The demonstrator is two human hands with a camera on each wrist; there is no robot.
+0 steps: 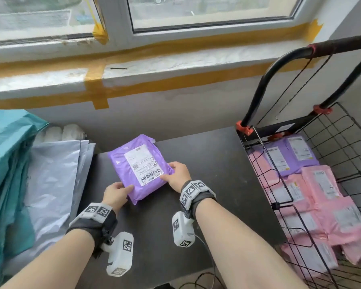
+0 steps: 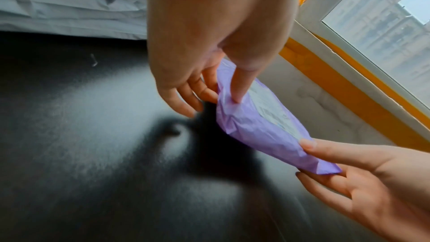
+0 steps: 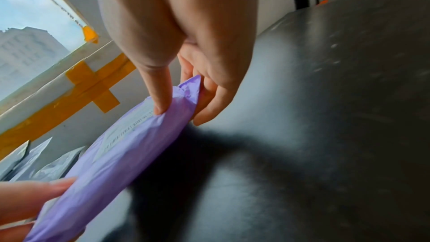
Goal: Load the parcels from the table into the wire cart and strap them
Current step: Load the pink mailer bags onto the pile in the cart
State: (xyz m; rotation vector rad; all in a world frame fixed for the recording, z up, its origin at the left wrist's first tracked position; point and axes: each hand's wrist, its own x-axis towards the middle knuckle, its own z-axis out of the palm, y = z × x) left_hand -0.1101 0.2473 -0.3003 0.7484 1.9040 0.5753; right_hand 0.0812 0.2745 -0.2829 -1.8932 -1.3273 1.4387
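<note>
Both hands, left hand (image 1: 115, 195) and right hand (image 1: 178, 172), pinch the purple parcel (image 1: 133, 163); its label's (image 1: 143, 164) print is unreadable.

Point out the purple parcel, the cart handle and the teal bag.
purple parcel (image 1: 141, 163): head view, on its white label.
cart handle (image 1: 340, 45): head view, on the black top bar.
teal bag (image 1: 6, 155): head view, on its upper face.
</note>
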